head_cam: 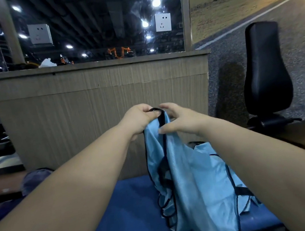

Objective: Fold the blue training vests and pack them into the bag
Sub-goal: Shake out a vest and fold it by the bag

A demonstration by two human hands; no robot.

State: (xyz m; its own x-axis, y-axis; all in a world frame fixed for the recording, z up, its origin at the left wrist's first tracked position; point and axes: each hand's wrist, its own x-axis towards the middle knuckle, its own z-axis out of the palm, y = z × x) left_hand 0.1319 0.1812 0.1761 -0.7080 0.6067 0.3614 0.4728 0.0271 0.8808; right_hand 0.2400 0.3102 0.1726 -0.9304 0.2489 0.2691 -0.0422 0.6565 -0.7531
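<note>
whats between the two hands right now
In the head view, the black strap of the light blue vest lies between them; the left hand grips its top and the right hand is beside it.

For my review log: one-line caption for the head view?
Left hand pinches the strap of a light blue training vest hanging down onto a blue surface; right hand open alongside.

The vest [182, 169] hangs over the bench [130, 212], partition [99, 102] behind, seat back [264, 68] right
</note>
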